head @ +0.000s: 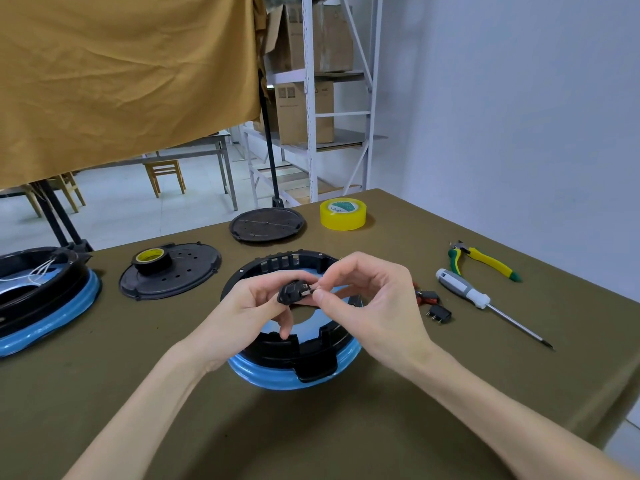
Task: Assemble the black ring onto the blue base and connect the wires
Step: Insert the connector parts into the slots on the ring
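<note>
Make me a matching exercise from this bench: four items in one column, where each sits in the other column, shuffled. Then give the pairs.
Items:
1. yellow tape roll
2. black tape roll
3. screwdriver
4. small black connector

Places:
A. on the perforated black disc
B. held between the left hand and right hand
C. far side of the table, right of the round black grille
D. beside the yellow-green pliers

Pairs: 1-C, 2-A, 3-D, 4-B

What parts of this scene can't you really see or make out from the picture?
- Small black connector: head view, mostly covered by left hand and right hand fingers.
- Second blue base: cut off by the left edge.
- Black ring interior: hidden behind both hands.
- Tiny parts beside the screwdriver: too small.
</note>
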`<state>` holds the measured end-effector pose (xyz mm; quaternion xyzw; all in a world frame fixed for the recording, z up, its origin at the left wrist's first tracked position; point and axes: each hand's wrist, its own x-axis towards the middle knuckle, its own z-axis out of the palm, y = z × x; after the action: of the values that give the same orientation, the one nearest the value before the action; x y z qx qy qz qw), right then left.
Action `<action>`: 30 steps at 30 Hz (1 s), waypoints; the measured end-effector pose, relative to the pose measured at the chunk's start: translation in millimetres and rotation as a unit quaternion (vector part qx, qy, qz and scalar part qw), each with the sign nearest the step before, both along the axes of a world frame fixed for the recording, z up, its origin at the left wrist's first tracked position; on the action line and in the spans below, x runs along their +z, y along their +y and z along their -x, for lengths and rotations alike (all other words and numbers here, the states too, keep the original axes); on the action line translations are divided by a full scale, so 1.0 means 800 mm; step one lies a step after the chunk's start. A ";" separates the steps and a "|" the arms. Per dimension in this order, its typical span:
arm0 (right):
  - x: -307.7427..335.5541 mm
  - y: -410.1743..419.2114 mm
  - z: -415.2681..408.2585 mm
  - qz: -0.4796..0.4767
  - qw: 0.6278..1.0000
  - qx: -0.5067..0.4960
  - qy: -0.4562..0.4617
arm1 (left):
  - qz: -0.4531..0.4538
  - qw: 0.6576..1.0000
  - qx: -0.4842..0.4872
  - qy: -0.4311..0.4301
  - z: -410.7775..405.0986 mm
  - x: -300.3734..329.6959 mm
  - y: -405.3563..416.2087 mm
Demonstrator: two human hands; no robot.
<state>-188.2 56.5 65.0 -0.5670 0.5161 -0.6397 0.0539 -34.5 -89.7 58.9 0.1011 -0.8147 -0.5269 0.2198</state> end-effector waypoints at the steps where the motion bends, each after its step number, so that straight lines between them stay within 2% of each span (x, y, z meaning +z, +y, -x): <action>1: 0.000 -0.001 -0.001 -0.001 1.000 -0.005 0.004 | 0.004 1.000 0.002 -0.001 0.000 -0.001 0.000; 13: -0.004 -0.002 0.002 -0.038 0.996 -0.051 0.058 | 0.024 0.997 0.071 0.036 0.009 -0.010 0.008; 21: -0.007 -0.001 0.022 -0.163 0.986 -0.039 0.001 | 0.091 0.991 0.098 -0.025 0.019 -0.017 0.016; 26: -0.016 0.001 0.018 -0.151 0.985 -0.037 -0.071 | 0.110 0.988 0.110 -0.018 0.021 -0.021 0.014; 30: -0.022 -0.002 0.012 -0.134 0.987 -0.047 -0.076 | 0.117 0.986 0.115 -0.014 0.021 -0.020 0.013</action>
<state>-198.1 54.8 47.7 -0.4795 0.6180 -0.6075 0.1385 -50.9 -79.0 43.1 0.1748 -0.8566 -0.3981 0.2778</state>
